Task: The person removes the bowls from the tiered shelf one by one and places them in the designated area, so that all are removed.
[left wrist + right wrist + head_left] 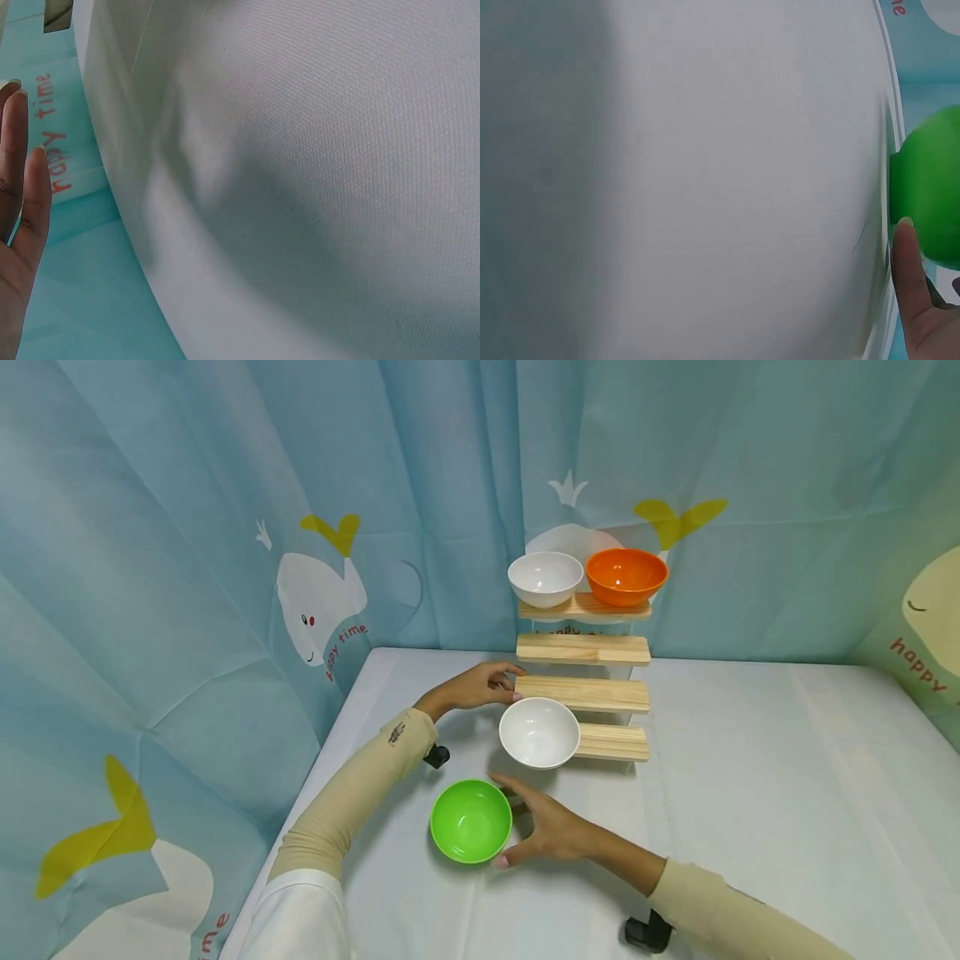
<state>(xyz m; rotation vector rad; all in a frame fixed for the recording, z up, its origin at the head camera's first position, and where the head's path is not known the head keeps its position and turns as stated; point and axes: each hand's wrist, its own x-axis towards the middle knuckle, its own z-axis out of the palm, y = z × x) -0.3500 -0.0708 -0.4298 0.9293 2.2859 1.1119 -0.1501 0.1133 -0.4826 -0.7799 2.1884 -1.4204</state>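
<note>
The left arm stretches up from the bottom edge, its beige sleeve (pixel 356 797) pushed short of the wrist, and the left hand (pixel 476 685) bends rightward at the end of the wooden tiered rack (pixel 611 693). Its fingers reach loosely forward at the left end of the second plank from the bottom, wrapped round nothing that shows; the thumb tip lies just beside the rim of the front white bowl (pixel 539 732). Whether the thumb touches bowl or plank, I cannot tell.

The right forearm slants in from the lower right, and the right hand (pixel 551 822) spreads thumb and forefinger wide about the right side of the green bowl (pixel 471 821) — a broad, loose C rather than a clenched grip. That bowl stands upright on the white tabletop (pixel 720 827), in front of the rack and left of the hand. The right wrist view shows one straight digit with its tip against the bowl near its foot.

Much is cut off: the left wrist view catches only part of the hand at its left edge, and the right one crops bowl and hand alike. In the head view the right hand's lower fingers are partly hidden behind its knuckles, and the front white bowl covers the left part of the lowest plank.
</note>
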